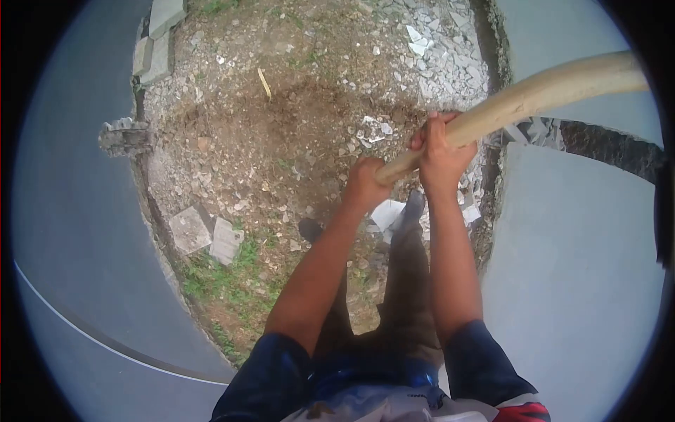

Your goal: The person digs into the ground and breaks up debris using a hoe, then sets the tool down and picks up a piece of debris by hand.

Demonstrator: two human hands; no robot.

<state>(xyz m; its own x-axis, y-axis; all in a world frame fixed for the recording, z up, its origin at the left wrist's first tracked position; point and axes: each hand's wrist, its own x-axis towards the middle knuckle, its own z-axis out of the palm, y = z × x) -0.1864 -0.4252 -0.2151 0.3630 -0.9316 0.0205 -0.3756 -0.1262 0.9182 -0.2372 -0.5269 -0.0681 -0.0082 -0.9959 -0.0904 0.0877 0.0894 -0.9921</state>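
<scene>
A long, pale wooden pole (555, 91) runs from the middle of the view up to the right edge, where it looks thickest and leaves the picture. My left hand (365, 186) is closed around its narrow lower end. Farther up, my right hand (448, 156) grips the same pole, with the fingers wrapped over it. Whether a tool head is fixed to the far end cannot be seen. Both arms reach forward over rubble-strewn soil (281, 133), and my shoes (415, 204) stand on it below my hands.
Grey walls (77, 176) flank the strip of ground on both sides. Broken white tile pieces (420, 43) lie at the upper right. Concrete blocks (165, 42) sit at the upper left, and flat slabs (191, 230) lie beside grass (239, 285). A broken stub (125, 137) juts from the left wall.
</scene>
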